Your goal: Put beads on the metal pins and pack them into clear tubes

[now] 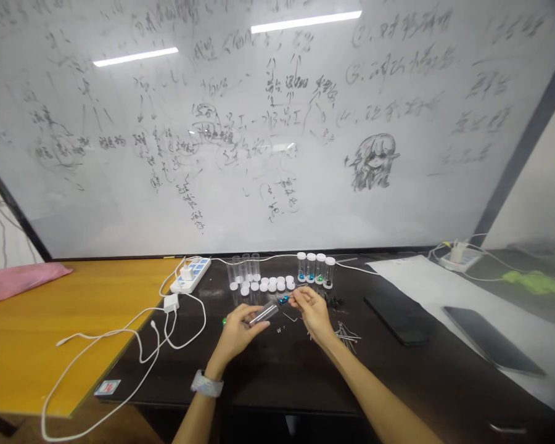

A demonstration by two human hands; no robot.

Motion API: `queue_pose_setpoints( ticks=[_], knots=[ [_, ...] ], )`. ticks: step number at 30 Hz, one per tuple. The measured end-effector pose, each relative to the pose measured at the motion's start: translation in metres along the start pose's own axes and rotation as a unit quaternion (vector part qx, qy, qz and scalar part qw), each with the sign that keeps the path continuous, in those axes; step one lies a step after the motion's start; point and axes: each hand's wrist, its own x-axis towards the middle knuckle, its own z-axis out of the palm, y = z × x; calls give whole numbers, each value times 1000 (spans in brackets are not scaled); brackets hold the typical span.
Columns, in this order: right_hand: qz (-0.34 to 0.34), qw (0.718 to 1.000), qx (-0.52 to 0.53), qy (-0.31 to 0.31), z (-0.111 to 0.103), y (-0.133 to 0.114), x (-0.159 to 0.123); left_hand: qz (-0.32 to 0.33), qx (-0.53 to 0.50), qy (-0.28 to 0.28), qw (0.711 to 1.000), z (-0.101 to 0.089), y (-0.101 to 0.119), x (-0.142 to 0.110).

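My left hand (237, 333) grips a clear plastic tube (264, 314) that lies tilted, with its open end hidden in my fingers or cannot be told apart from them. My right hand (312, 311) pinches a small blue bead (283, 300) at its fingertips, close to the tube but not touching it. A green bead (224, 321) shows just past my left hand. Several capped clear tubes (313, 267) with coloured beads stand behind my hands, beside several uncapped empty tubes (244, 267). White caps (266, 285) lie in front of them.
Thin metal pins (346, 337) and small black parts (335, 302) lie on the dark table (268, 382). To the left are a power strip (190, 275) with white cables. To the right are a black phone (395, 317) and a tablet (493, 340). A whiteboard (277, 111) stands behind.
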Motion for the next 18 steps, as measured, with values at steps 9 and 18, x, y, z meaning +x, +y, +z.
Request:
queue_pose_setpoints(
  ticks=[9, 18],
  knots=[
    [6, 997, -45, -59, 9, 4, -9, -3, -28, 25, 999, 7, -4, 2],
    [-84, 979, -166, -79, 3, 3, -13, -13, -40, 5, 999, 7, -15, 2]
  ],
)
